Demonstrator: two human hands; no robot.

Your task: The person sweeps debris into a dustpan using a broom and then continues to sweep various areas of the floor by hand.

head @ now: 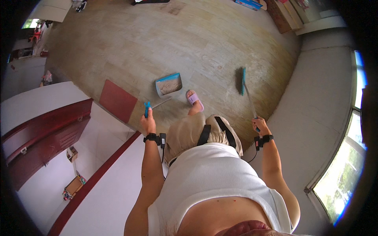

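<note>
My left hand (pixel 149 121) is closed around the blue top of a dustpan's long handle. Below it, the blue-edged dustpan (pixel 169 85) is by the floor in front of me, with greyish dust or debris in its pan. On the other side, my right hand (pixel 260 126) grips the handle of a broom. The broom's teal head (pixel 243 81) is out ahead on the right, above or on the floor; its contact with the boards cannot be told. One foot in a lilac slide sandal (pixel 195 100) stands between the two tools.
A wood-pattern floor (pixel 183 44) spreads ahead, with pale dusty marks near the broom. A dark red mat (pixel 118 101) lies by the doorway on the left, beside a red door (pixel 59 144). Along the right run a pale wall (pixel 313 85) and a window (pixel 339 177). Cardboard boxes (pixel 280 17) stand at the far right.
</note>
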